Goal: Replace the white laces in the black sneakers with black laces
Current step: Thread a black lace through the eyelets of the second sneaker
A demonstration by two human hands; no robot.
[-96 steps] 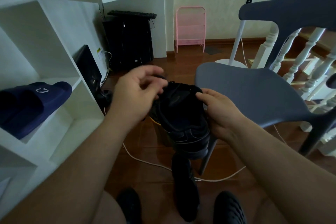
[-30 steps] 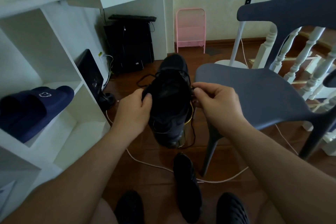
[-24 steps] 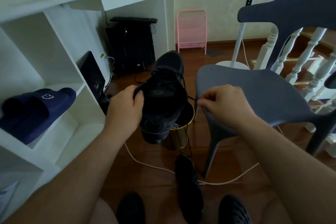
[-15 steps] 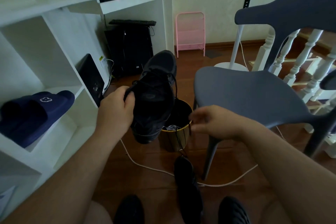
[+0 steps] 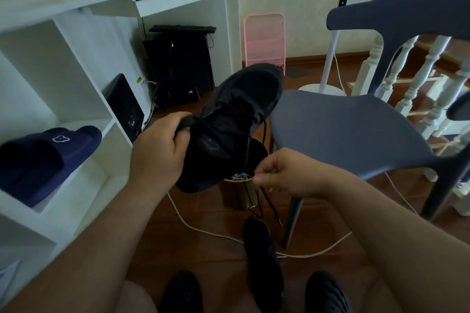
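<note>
The left hand (image 5: 157, 157) holds a black sneaker (image 5: 229, 127) up by its side, toe pointing away; the right hand (image 5: 284, 173), just beside it and lower, pinches the black lace (image 5: 264, 132) hanging from the shoe. White laces (image 5: 240, 176) lie in a gold bin (image 5: 241, 193) under both hands; another black sneaker (image 5: 263, 262) lies on the floor below.

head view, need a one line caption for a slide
Left hand holds a black sneaker above a gold bin while the right hand pinches its black lace.

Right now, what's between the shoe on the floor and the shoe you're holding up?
In the head view, a gold bin with white laces inside stands between the floor sneaker and the held sneaker.
</note>
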